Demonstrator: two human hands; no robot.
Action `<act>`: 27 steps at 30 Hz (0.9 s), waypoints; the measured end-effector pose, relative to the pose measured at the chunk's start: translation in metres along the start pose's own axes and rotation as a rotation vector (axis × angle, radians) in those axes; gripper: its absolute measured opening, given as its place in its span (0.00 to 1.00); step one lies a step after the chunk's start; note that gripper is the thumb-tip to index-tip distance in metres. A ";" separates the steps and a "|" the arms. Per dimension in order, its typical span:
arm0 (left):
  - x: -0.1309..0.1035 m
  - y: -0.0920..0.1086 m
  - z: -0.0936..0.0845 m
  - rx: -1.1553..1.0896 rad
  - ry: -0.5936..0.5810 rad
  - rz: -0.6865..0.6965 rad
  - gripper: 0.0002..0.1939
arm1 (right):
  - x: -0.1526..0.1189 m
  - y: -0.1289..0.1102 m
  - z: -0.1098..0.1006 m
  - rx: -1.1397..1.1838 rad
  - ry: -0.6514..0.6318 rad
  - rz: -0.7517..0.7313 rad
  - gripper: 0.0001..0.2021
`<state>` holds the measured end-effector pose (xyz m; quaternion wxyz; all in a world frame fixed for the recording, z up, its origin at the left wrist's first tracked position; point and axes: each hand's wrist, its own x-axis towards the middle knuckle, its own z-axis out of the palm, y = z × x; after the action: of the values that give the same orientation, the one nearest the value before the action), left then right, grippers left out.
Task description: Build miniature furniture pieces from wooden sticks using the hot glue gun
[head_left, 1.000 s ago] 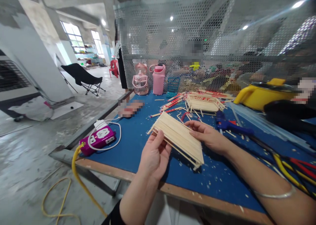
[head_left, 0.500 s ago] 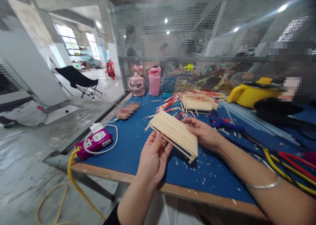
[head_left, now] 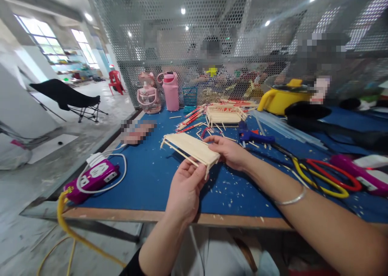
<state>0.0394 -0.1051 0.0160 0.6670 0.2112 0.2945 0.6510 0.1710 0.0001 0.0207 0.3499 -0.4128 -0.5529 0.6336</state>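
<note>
Both hands grip a flat wooden stick panel (head_left: 190, 146) above the blue table (head_left: 145, 179), near its front edge: left hand (head_left: 184, 191) fingers pinching the near edge, right hand (head_left: 228, 150) grasping the far end.

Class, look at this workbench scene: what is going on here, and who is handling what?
A person holds a flat panel of wooden sticks above a blue table, the left hand gripping its near edge and the right hand its far side. A second stick frame lies further back. A blue glue gun and scissors rest to the right, a purple power strip to the left.
</note>
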 end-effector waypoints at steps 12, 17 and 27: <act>0.005 -0.002 -0.004 0.001 -0.009 0.002 0.14 | 0.008 0.016 0.012 -0.263 0.229 -0.212 0.12; 0.005 -0.001 -0.005 -0.012 0.020 0.028 0.15 | -0.006 -0.001 0.006 -0.583 0.250 -0.518 0.11; 0.003 0.002 -0.006 -0.047 0.043 0.050 0.08 | -0.030 -0.027 0.005 -0.589 -0.259 -0.682 0.06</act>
<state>0.0341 -0.1031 0.0122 0.6488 0.1887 0.2880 0.6786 0.1782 -0.0255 0.0516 0.3343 -0.2069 -0.8524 0.3447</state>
